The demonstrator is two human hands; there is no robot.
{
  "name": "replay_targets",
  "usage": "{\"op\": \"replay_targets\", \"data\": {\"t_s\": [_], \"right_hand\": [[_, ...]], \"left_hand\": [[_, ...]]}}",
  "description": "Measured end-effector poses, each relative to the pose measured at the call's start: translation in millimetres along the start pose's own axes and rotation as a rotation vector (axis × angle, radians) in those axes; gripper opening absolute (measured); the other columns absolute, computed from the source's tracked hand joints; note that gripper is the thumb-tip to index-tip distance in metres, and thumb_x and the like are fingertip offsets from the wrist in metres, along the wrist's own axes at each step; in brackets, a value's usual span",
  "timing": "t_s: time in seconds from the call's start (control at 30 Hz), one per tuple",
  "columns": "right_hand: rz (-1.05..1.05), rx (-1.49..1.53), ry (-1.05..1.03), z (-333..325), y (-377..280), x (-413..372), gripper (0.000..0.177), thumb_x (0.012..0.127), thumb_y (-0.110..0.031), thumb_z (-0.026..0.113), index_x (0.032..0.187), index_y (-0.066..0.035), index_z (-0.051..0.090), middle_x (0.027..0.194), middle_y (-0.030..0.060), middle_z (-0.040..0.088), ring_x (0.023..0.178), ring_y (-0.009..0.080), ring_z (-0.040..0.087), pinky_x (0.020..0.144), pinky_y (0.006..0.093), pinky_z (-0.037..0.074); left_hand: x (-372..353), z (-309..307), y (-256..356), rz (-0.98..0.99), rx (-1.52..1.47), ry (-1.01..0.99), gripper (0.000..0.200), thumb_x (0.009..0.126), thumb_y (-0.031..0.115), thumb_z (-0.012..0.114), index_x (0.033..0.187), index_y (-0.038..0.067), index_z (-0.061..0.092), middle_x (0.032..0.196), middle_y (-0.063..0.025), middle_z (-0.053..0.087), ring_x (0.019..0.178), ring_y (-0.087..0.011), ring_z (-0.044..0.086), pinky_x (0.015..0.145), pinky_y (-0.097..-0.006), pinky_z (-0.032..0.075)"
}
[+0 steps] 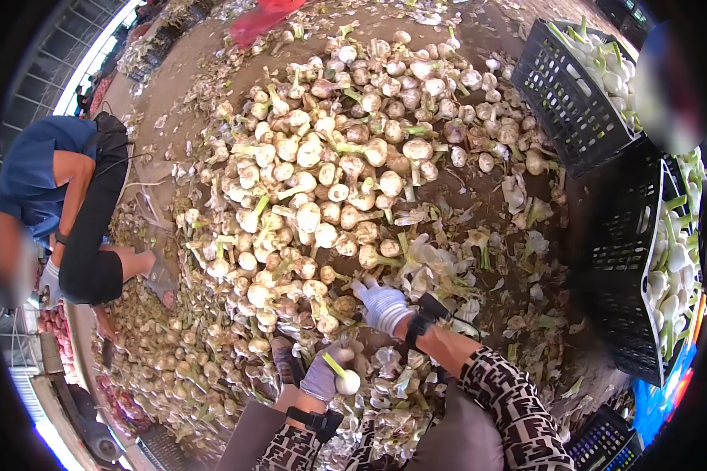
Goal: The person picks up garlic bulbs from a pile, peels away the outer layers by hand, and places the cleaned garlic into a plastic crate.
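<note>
My left hand (320, 378), in a pale knit glove, is closed around a clean white garlic bulb (348, 383) whose short green stem points up and left. Over the near edge of a big heap of garlic (322, 180), my right hand (383, 306) reaches forward in a striped white glove, its fingers apart and nothing in them. Just left of those fingers lies a brownish garlic bulb (345, 306). Most bulbs in the heap keep dirty outer skins and cut stems.
Loose papery skins (436, 263) cover the ground right of the heap. On the right stand a black crate (573, 102) and a nearer crate (624, 259), both filled with white bulbs. Another person (63, 188) bends over at the left. A red bag (263, 20) lies at the back.
</note>
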State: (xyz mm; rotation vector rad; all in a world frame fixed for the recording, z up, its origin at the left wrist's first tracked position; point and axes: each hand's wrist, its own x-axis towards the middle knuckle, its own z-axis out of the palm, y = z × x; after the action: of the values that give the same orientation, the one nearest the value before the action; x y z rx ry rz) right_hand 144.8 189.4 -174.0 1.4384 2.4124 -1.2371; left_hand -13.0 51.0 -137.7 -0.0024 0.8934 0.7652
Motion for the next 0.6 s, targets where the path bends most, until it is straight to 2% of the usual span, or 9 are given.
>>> {"op": "replay_targets", "data": {"t_s": [0.1, 0.13, 0.23, 0.3, 0.33, 0.43, 0.5, 0.57, 0.6], "right_hand": [[-0.094, 0.186, 0.154, 2.5, 15.6, 1.3, 0.046, 0.074, -0.014, 0.061, 0.119, -0.014, 0.051, 0.117, 0.0176, 0.053, 0.095, 0.035, 0.059, 0.078, 0.0414, 0.049], [-0.101, 0.305, 0.192, -5.4, 15.7, -5.6, 0.046, 0.072, -0.013, 0.064, 0.117, -0.014, 0.052, 0.115, 0.0169, 0.054, 0.096, 0.0349, 0.058, 0.08, 0.0405, 0.048], [-0.191, 0.403, 0.423, -24.6, 15.0, -41.0, 0.052, 0.067, -0.008, 0.068, 0.116, -0.011, 0.053, 0.108, 0.0159, 0.058, 0.098, 0.0352, 0.056, 0.082, 0.038, 0.048], [-0.201, 0.408, 0.458, -40.6, 9.1, -70.9, 0.057, 0.065, -0.006, 0.068, 0.119, -0.012, 0.052, 0.107, 0.0166, 0.058, 0.097, 0.0363, 0.057, 0.079, 0.039, 0.049], [-0.193, 0.381, 0.317, -45.4, 11.0, -80.7, 0.063, 0.063, -0.003, 0.067, 0.123, -0.012, 0.05, 0.108, 0.0173, 0.057, 0.096, 0.0376, 0.057, 0.079, 0.0391, 0.049], [-0.373, 0.391, 0.278, -32.7, 21.1, -94.9, 0.069, 0.067, -0.002, 0.062, 0.132, -0.011, 0.041, 0.116, 0.0195, 0.054, 0.101, 0.034, 0.056, 0.083, 0.0359, 0.048], [-0.452, 0.612, 0.309, -43.3, 24.5, -105.0, 0.068, 0.069, -0.002, 0.064, 0.132, -0.009, 0.041, 0.118, 0.0167, 0.054, 0.103, 0.0261, 0.057, 0.084, 0.0324, 0.048], [-0.149, 1.573, 0.361, -51.4, 27.6, -116.2, 0.067, 0.069, 0.0, 0.065, 0.131, -0.004, 0.041, 0.112, 0.0126, 0.056, 0.099, 0.0237, 0.057, 0.085, 0.033, 0.047], [0.018, 1.728, 0.38, -62.8, 29.4, -122.9, 0.064, 0.074, -0.004, 0.066, 0.132, 0.001, 0.038, 0.11, 0.0106, 0.055, 0.094, 0.017, 0.056, 0.082, 0.0314, 0.048]], "left_hand": [[-9.0, 41.8, 2.8, 0.016, -0.058, 0.239, 0.036, 0.083, 0.023, 0.057, 0.107, -0.003, 0.052, 0.076, -0.0161, 0.061, 0.068, -0.0289, 0.062, 0.062, -0.0382, 0.054], [-7.4, 40.1, -6.7, 0.059, -0.204, 0.316, 0.034, 0.089, 0.031, 0.048, 0.094, -0.002, 0.055, 0.074, -0.0173, 0.061, 0.059, -0.0291, 0.061, 0.057, -0.0394, 0.054], [5.8, 16.1, -10.5, 0.095, 0.065, 0.161, 0.047, 0.085, 0.032, 0.056, 0.114, -0.003, 0.049, 0.094, -0.0175, 0.06, 0.083, -0.0289, 0.061, 0.067, -0.0391, 0.053], [22.4, 4.6, -4.9, -0.029, 0.055, -0.065, 0.043, 0.086, 0.029, 0.057, 0.115, -0.002, 0.049, 0.103, -0.0148, 0.059, 0.09, -0.0273, 0.06, 0.071, -0.0384, 0.053], [30.4, 2.8, -11.0, 0.11, 0.439, 0.051, 0.041, 0.086, 0.025, 0.057, 0.116, -0.001, 0.049, 0.102, -0.0136, 0.059, 0.088, -0.0249, 0.061, 0.071, -0.0359, 0.052], [24.5, 78.6, 3.0, 0.293, 0.166, 0.099, 0.038, 0.083, 0.014, 0.06, 0.117, 0.0, 0.051, 0.101, -0.0108, 0.061, 0.087, -0.0176, 0.06, 0.076, -0.0275, 0.05], [35.0, 75.8, 2.5, 0.392, 0.954, 0.222, 0.044, 0.081, 0.013, 0.061, 0.121, 0.0, 0.048, 0.107, -0.0089, 0.059, 0.089, -0.0165, 0.059, 0.078, -0.0258, 0.049], [30.9, 107.0, 4.9, 0.408, 0.557, 0.196, 0.041, 0.08, 0.013, 0.062, 0.116, 0.001, 0.049, 0.099, -0.0039, 0.059, 0.084, -0.0115, 0.057, 0.073, -0.0255, 0.047], [30.6, 113.2, 5.3, 0.424, 0.61, 0.263, 0.045, 0.077, 0.011, 0.065, 0.118, 0.002, 0.049, 0.101, -0.0046, 0.059, 0.086, -0.013, 0.058, 0.074, -0.0263, 0.049]]}}
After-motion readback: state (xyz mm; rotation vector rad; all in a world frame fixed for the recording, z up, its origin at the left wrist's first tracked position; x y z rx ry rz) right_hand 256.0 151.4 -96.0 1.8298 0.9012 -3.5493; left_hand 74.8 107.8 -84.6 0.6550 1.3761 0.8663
